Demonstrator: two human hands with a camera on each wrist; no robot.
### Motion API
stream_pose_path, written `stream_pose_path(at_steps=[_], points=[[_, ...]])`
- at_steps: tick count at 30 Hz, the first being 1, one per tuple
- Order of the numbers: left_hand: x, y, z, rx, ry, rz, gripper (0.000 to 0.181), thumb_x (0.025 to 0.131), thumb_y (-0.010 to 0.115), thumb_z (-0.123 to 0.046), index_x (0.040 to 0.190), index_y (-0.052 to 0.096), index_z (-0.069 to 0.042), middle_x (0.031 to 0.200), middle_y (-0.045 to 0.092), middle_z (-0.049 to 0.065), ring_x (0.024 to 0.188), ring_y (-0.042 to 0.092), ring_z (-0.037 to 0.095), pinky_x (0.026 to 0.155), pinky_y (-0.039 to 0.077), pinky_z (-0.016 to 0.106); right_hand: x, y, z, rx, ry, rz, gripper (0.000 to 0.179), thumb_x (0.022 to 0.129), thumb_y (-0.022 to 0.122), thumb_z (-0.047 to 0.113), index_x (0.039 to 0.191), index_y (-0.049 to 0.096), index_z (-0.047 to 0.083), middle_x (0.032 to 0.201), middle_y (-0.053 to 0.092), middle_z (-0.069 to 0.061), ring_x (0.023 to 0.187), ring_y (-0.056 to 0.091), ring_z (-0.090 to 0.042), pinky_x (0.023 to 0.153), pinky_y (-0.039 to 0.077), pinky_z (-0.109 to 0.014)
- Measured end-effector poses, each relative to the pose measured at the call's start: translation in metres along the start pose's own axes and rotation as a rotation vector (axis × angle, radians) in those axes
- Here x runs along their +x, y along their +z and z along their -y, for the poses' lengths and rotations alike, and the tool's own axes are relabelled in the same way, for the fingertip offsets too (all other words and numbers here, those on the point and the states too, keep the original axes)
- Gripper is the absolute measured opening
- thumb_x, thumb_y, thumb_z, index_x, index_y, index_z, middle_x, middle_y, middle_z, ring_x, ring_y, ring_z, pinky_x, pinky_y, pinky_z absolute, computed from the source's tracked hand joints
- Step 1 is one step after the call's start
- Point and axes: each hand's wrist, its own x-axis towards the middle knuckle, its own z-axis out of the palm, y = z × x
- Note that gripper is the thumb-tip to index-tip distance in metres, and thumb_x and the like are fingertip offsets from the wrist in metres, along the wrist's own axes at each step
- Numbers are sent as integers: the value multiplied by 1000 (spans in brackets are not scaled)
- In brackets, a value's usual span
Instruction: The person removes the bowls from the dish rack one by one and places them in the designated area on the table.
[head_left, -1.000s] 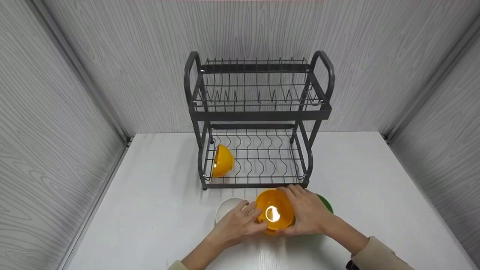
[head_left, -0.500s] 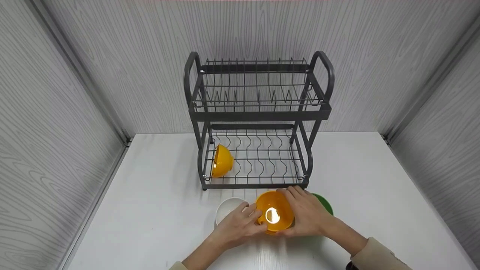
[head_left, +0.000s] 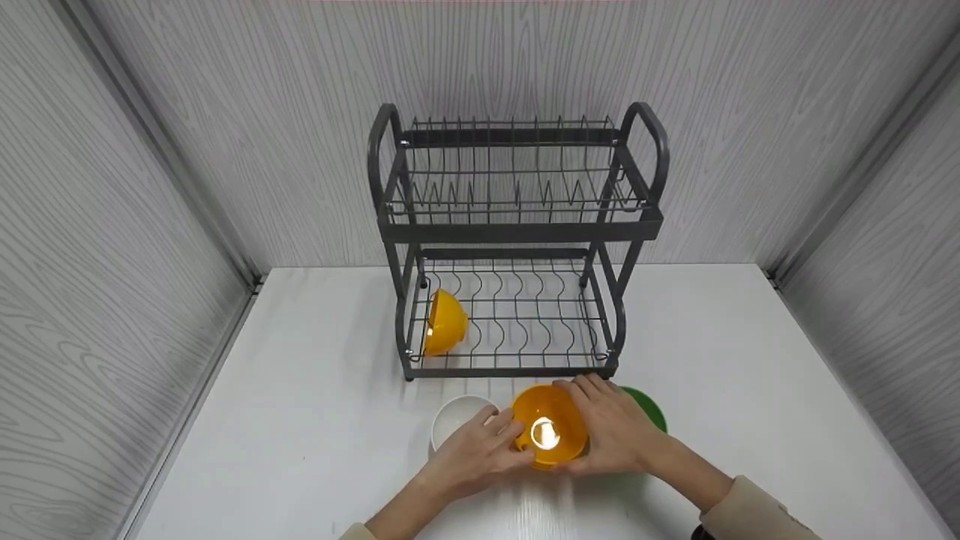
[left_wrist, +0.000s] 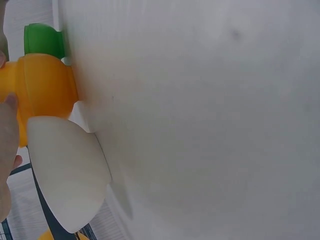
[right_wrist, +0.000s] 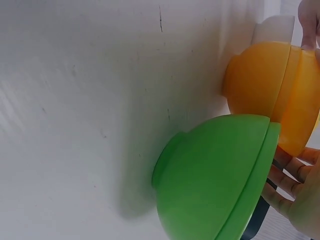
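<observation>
Both hands hold the upper orange bowl (head_left: 551, 416) by opposite sides of its rim. On its left side are the curled fingers and thumb of my left hand (head_left: 478, 454); my right hand (head_left: 619, 429) grips the right side. In the right wrist view this bowl sits nested in a lower orange bowl (right_wrist: 257, 80), which stands upright on the table. A white bowl (head_left: 454, 417) stands to the left, partly behind the left hand. To the right, a green bowl (head_left: 646, 407) is mostly covered by the right hand; its full side (right_wrist: 215, 170) shows in the right wrist view.
A black two-tier dish rack (head_left: 517, 232) stands just behind the bowls. One yellow-orange bowl (head_left: 448, 324) rests on its side at the left of the lower tier. Grey wood-patterned walls (head_left: 135, 187) enclose the white table (head_left: 315, 435) at the back and both sides.
The upper orange bowl has sunk slightly toward the lower one, its rim a little nearer to me. Both hands have kept their hold and barely moved.
</observation>
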Motion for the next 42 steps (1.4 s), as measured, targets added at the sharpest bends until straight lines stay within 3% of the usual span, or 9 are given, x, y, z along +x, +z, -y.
stream_pose_path(at_steps=[15, 42], points=[[1, 2, -1, -33, -15, -17, 19, 96, 70, -28, 105, 55, -33, 107, 58, -5, 109, 63, 15, 90, 54, 26, 0, 1, 0, -26, 6, 10, 108, 68, 67, 88, 146, 51, 15, 122, 64, 0, 115, 58, -20, 98, 58, -45], [1, 1, -3, -84, -29, 87, 15, 101, 66, -35, 110, 55, -36, 108, 58, -6, 110, 60, 16, 96, 54, 27, -2, 7, -2, -71, -11, -17, 104, 69, 69, 85, 144, 53, 15, 122, 64, 1, 114, 58, -20, 96, 58, -43]])
